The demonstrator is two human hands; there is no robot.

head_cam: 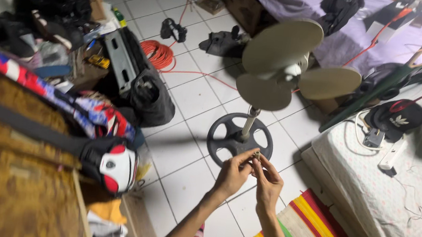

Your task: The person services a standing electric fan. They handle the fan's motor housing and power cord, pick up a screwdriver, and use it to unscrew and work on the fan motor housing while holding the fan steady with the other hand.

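Low in the middle of the frame, the left hand (232, 174) and the right hand (268, 182) meet with their fingertips pinched together on a small part (257, 154), too tiny to tell what it is. Both hands are closed around it, thumbs and forefingers touching, held above the white tile floor (192, 96).

Just beyond the hands stands a fan (289, 69) without its guard, its three pale blades bare, on a thin pole rising from a round dark base (239, 139) with open spokes. The base sits on the floor directly behind the fingertips.

At lower right lies a striped rug (313, 229) in red, yellow and green, next to a mattress (383, 189) with a white patterned sheet. A coil of orange cable (158, 54) lies on the floor in the upper middle, and a black bag (149, 95) sits left of the fan.
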